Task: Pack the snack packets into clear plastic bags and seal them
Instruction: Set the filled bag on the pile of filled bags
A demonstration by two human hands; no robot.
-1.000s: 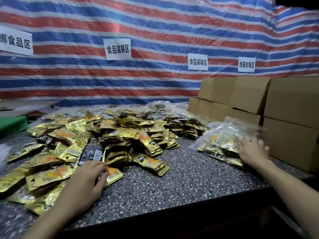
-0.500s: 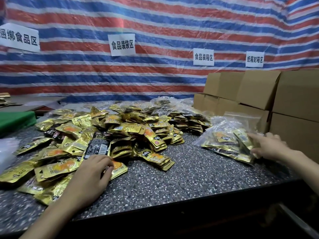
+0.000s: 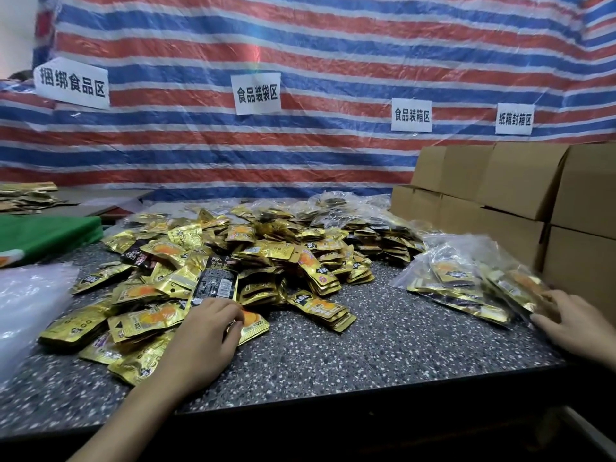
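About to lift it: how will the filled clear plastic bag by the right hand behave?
The clear plastic bag of gold packets looks floppy, its film crumpled, so it will probably sag. Packets may slide out if the mouth is unsealed. The right hand touches its near corner.

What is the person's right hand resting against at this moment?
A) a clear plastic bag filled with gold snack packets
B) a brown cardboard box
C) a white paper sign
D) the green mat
A: the right hand lies at the near edge of the clear plastic bag filled with gold snack packets on the speckled grey table, short of the brown cardboard boxes behind it.
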